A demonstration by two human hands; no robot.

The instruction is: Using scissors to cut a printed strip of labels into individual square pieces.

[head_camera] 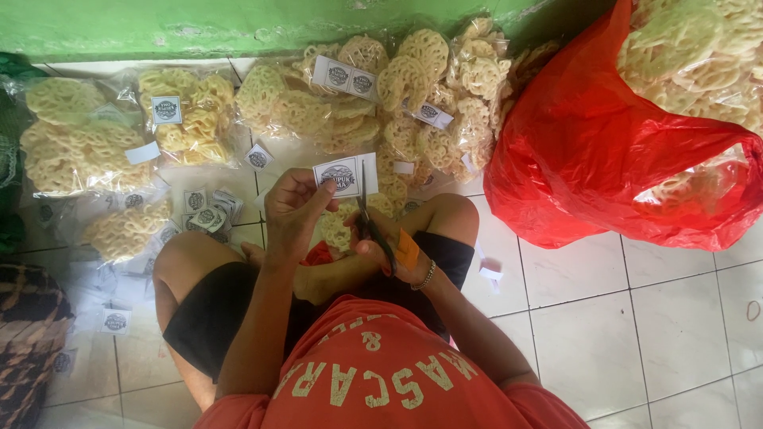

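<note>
Pinched between thumb and fingers of left hand [292, 208]: a small white paper label [346, 175] with round dark emblem, held flat and a little above the knees, probably so that its edge stays stiff for cutting. Closed around the handles of dark scissors [373, 226]: right hand [391, 248], with orange handle part showing near the palm and a thin bracelet [427, 276] at the wrist; blades pointing up and meeting the label near its right part, seemingly to trim one piece from the strip. Both grips narrow and occupied, none open. Seated cross-legged on white tiled floor [604, 349], in black shorts and red shirt, so the work stays close to the body and over the lap. Just beyond the knees, against the green wall [159, 24], many clear plastic bags of pale yellow flower-shaped crackers [191, 119], some with a similar label already on them, lying near each other and partly overlapping. Left of the left knee, a small heap of cut labels [205, 210] on the floor, within easy reach; a few single ones further down near a woven basket [28, 342] at the left edge. At the right, well apart from the hands, a big red plastic bag [588, 151] open at top, with more cracker packs inside. Two small white paper scraps [489, 272] beside the right knee, likely offcuts.
</note>
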